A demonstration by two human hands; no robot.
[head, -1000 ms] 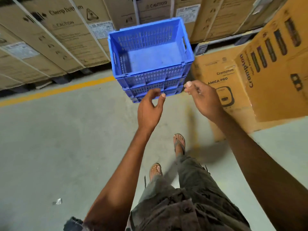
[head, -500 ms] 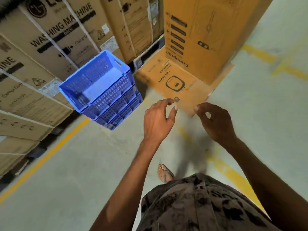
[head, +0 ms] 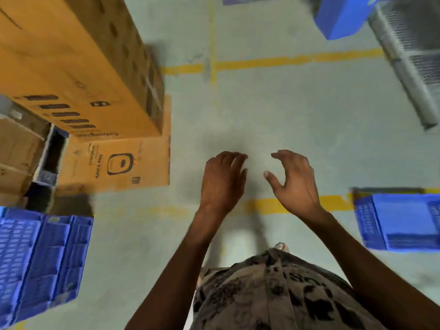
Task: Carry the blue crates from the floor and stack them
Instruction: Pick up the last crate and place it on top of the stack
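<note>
The stack of blue crates point(head: 42, 260) stands at the lower left edge, its slatted side facing me. A single blue crate point(head: 402, 222) lies on the floor at the right edge, beside a yellow line. Another blue crate point(head: 342, 15), blurred, is at the top right. My left hand point(head: 222, 182) and my right hand point(head: 294, 179) hang in front of me over bare floor, both empty with fingers loosely curled and apart. Neither hand touches a crate.
Orange cardboard boxes point(head: 78, 75) tower at the left, with a flat printed carton point(head: 119, 163) at their base. Yellow floor lines point(head: 297, 59) cross the grey concrete. A grey slatted object point(head: 414, 53) slants down the top right.
The view has swung right: the crate stack slid from upper centre to the lower left edge. New crates appeared at right and top right. Both hands stayed empty and drew away from the stack.
</note>
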